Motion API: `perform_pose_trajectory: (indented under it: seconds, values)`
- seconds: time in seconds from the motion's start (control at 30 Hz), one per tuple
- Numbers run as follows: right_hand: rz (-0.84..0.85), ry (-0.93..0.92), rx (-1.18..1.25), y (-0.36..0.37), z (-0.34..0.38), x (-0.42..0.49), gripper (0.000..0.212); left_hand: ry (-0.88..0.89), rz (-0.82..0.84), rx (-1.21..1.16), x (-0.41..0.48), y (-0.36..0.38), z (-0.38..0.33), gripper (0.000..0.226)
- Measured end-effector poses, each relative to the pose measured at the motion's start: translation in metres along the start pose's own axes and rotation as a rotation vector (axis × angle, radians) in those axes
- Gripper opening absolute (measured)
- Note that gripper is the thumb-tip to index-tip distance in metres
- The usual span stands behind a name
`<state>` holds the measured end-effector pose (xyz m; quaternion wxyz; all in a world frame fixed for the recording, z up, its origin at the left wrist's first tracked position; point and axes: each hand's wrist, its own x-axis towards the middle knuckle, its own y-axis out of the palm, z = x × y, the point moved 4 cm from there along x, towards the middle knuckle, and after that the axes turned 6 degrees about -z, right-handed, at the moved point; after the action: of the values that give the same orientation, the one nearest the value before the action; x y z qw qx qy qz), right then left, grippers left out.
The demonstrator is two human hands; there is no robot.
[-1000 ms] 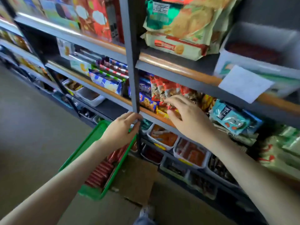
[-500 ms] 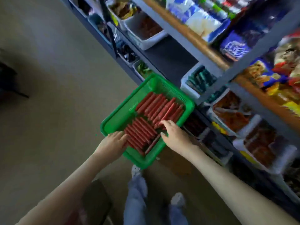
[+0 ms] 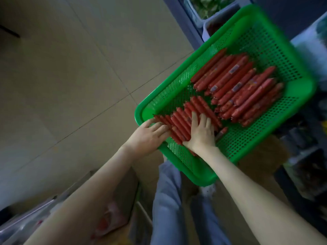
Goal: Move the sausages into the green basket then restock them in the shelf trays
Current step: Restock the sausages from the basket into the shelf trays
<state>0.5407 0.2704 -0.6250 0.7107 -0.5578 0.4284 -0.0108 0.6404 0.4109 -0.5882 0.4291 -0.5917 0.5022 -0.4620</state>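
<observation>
A green perforated basket point(image 3: 276, 131) sits low beside the shelf and holds several red sausages in two groups. The longer sausages point(image 3: 242, 85) lie at the far right, the shorter ones point(image 3: 184, 119) near the front left corner. My left hand point(image 3: 150, 135) reaches over the basket's near rim, its straight fingers touching the left side of the short row. Flat on the right side of that row lies my right hand point(image 3: 201, 131), fingers spread and straight. The short sausages sit between the two hands.
Shelf trays point(image 3: 208, 13) with goods stand beyond the basket at the top, and more trays point(image 3: 307, 170) at the right. A cardboard box point(image 3: 123, 195) lies at my feet, lower left. Tiled floor point(image 3: 70, 76) stretches to the left.
The view dropped from the shelves to the basket. My right hand left the shelf and came down onto the short sausages; my left hand moved off the rim to their left side.
</observation>
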Motion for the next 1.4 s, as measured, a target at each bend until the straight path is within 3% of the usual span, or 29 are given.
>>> perform_pose_trajectory:
  seconds: [0.2, 0.47, 0.6, 0.7, 0.8, 0.97, 1.07, 1.2, 1.4]
  values:
    - [-0.054, 0.044, 0.046, 0.002, 0.013, -0.002, 0.095, 0.009, -0.029, 0.049, 0.000, 0.001, -0.001, 0.034]
    - [-0.086, 0.064, 0.073, 0.011, 0.017, -0.001, 0.096, -0.034, 0.000, 0.078, -0.001, 0.006, -0.003, 0.046]
    - [-0.028, 0.127, 0.227, 0.016, 0.012, 0.000, 0.064, -0.020, -0.018, 0.121, -0.003, 0.011, -0.005, 0.027]
    - [-0.037, 0.113, 0.253, 0.014, 0.010, -0.003, 0.055, -0.013, 0.023, 0.113, -0.002, 0.008, -0.005, 0.028]
    - [-0.033, 0.120, 0.349, 0.003, -0.003, -0.010, 0.052, -0.023, 0.135, 0.067, 0.004, 0.005, -0.011, 0.049]
    - [-0.106, 0.165, 0.617, -0.053, -0.043, -0.051, 0.050, -0.062, 0.268, 0.020, 0.024, -0.019, -0.034, 0.119]
    - [-0.246, 0.112, 0.678, -0.101, -0.073, -0.092, 0.048, -0.109, 0.020, -0.027, 0.062, -0.071, -0.068, 0.098]
    - [-0.389, 0.000, 0.504, -0.163, -0.115, -0.168, 0.048, -0.039, -0.325, 0.089, 0.128, -0.159, -0.139, 0.057]
    - [-0.754, -0.024, 0.228, -0.243, -0.210, -0.311, 0.045, 0.214, -0.396, 0.189, 0.212, -0.273, -0.274, 0.019]
